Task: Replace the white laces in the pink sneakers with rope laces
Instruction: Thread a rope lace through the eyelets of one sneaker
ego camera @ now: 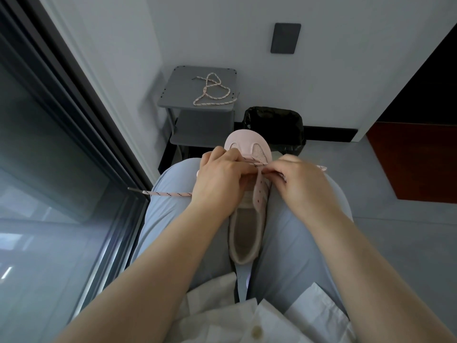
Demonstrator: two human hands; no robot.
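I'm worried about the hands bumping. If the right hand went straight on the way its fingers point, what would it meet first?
The right hand, pinching the lace, would likely meet the sneaker at its fingertips, then the left hand; depth unclear.

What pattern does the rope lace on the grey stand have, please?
Rope lace: pale pink with dark flecks; head view.
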